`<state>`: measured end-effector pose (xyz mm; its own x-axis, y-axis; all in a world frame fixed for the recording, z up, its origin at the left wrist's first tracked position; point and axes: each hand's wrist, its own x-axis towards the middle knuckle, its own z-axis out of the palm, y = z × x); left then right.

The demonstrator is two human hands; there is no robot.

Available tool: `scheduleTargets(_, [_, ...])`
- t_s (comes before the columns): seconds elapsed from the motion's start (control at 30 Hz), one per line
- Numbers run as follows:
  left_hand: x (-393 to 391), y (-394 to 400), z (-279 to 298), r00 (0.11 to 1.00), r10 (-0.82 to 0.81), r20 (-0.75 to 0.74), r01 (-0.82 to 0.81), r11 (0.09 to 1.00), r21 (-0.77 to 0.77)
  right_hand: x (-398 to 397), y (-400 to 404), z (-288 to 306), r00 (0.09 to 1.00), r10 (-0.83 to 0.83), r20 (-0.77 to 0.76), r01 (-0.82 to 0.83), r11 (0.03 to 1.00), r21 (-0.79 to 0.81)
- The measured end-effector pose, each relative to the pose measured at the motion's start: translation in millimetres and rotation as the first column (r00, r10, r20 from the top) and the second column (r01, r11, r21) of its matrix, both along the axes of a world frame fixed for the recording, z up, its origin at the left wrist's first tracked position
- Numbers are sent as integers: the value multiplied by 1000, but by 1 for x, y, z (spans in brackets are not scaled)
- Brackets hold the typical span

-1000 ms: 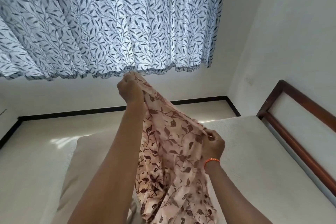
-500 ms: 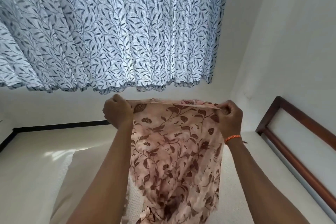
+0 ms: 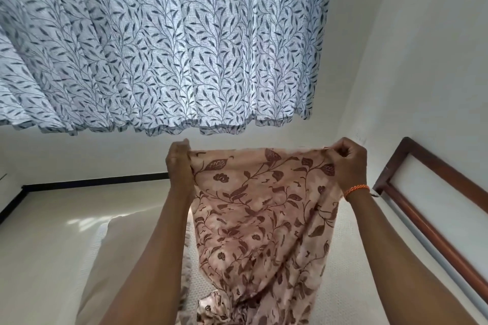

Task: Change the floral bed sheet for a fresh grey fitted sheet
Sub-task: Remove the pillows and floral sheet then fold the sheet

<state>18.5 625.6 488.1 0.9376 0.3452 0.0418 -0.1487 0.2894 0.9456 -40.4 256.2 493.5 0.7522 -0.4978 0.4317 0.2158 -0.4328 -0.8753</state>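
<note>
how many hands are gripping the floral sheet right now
2. The left hand grips the floral sheet's top edge at its left corner; the right hand pinches the right corner.

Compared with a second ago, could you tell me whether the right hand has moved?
Yes. The right hand has risen and swung right, toward the wooden bed frame, spreading the floral sheet taut against the left hand.

Orange braided bracelet (right wrist)

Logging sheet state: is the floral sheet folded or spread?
Partly spread: left hand and right hand grip the floral sheet top edge taut; below, it hangs bunched.
</note>
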Motion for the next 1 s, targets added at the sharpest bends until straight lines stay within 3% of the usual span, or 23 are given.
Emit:
scheduleTargets(0.1, [2, 9, -8, 969, -234, -86, 247, 945, 212, -4, -5, 0, 1000, -14, -26, 13, 1000, -19])
scheduleTargets(0.17, [2, 15, -13, 930, -346, -123, 367, 890, 272, -4, -9, 0, 998, -6, -55, 4, 999, -41])
scheduleTargets(0.37, [2, 16, -18, 936, -352, -14, 343, 903, 257, -9, -18, -4, 992, 48, -120, -49, 999, -2])
scheduleTargets(0.5, [4, 12, -17, 975, -221, 20, 205, 931, 301, -21, -17, -17, 972, 209, -108, -203, 977, 64])
scheduleTargets(0.63, [15, 6, -18, 999, 15, 28, -24, 924, 382, -34, -5, -38, 889, 373, -266, -411, 906, -102])
scheduleTargets(0.77, [17, -3, -13, 975, 190, 114, -220, 879, 423, -52, 9, -75, 847, 338, -409, -459, 855, -243])
scheduleTargets(1.0, [18, -23, -21, 943, 271, 192, -330, 833, 444, -59, 25, -158, 812, 259, -523, -497, 777, -386])
